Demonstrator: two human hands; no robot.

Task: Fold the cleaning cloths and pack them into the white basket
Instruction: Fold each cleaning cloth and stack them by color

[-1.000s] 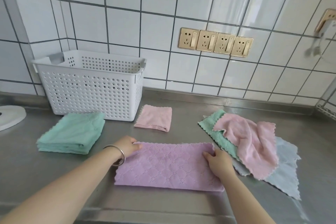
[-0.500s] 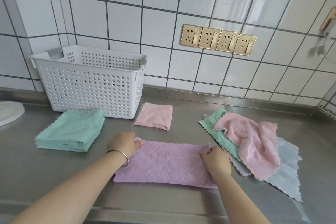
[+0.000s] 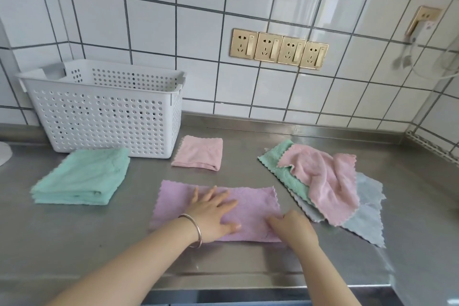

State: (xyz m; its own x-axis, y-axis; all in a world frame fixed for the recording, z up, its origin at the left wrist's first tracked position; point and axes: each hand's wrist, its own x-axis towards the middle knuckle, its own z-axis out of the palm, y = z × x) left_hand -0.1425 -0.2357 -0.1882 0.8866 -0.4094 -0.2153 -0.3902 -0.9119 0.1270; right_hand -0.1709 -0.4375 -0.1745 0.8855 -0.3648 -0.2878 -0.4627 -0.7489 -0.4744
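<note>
The purple cloth (image 3: pixel 250 202) is laid long side left to right, pressed flat by the open left hand (image 3: pixel 215 213), its right end pinched by the right hand (image 3: pixel 293 227).

Steel counter (image 3: pixel 248 263) under my grip, front lip nearest me. White tiled wall (image 3: pixel 149 20) beyond my grip, dark grout. Four gold sockets (image 3: pixel 279 48) in row, up and right of my grip. Fifth gold socket (image 3: pixel 424 18) far right, white plug with cable (image 3: pixel 447 74) hanging. White round object (image 3: pixel 3 154) far left, cut by frame edge.
</note>
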